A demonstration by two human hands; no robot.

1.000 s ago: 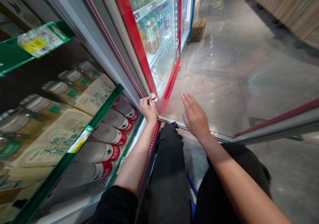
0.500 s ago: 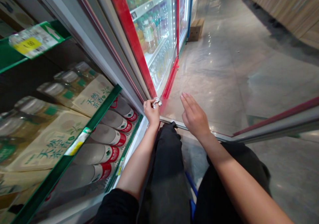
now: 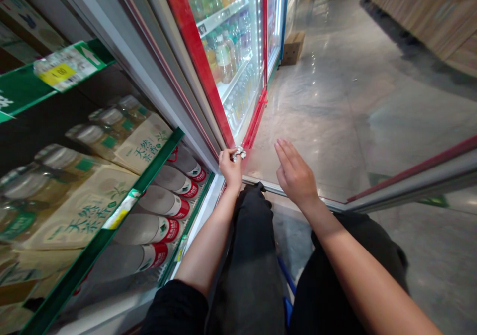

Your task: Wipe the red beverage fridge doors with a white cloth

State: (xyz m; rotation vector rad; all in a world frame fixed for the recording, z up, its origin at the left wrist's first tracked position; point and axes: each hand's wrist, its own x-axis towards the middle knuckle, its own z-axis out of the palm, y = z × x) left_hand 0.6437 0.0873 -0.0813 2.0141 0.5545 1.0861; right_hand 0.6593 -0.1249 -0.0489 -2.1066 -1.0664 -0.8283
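My left hand (image 3: 230, 167) pinches a crumpled wad of white paper or tissue (image 3: 239, 152) beside the cooler's door frame. To its right, my right hand (image 3: 297, 175) is held out with its fingers straight and close together, nothing in it. That hand is over the clear glass door, whose silvery bottom rail (image 3: 417, 188) runs behind my wrist; whether the palm touches the pane I cannot tell. Left of my hands, large clear bottles with red and white labels (image 3: 164, 229) stand on the cooler's lower shelf.
Above those bottles, a green-edged shelf (image 3: 147, 178) bears jars and beige tea cartons (image 3: 80, 220). A red-framed drinks fridge (image 3: 218, 104) stands ahead. A cardboard box (image 3: 292, 48) sits on the grey floor (image 3: 328, 106), and a wood-panelled unit (image 3: 428, 17) is at upper right.
Both hands appear slightly further right in the picture, the left still pinching the white wad. The shelf has shifted a little rightward in view.
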